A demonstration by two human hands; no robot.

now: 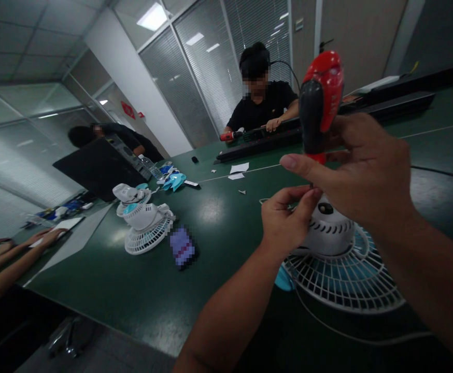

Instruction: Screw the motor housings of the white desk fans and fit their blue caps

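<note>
My right hand is closed around a red-and-black screwdriver, held upright with its shaft down and my thumb across the front. At the lower end of that shaft, my left hand pinches with thumb and forefinger; whatever sits between these fingertips is too small to make out. Just beneath both hands is a fan, lying face down, its white motor housing upward. The fan's white wire grille rests on the table, with light-blue blades showing through it. My right forearm covers part of the grille.
A second fan lies at left on the green table, near a blurred purple item. Blue parts and paper scraps lie farther back. Across the table, a person works on a long black bar. A cord runs along the front right.
</note>
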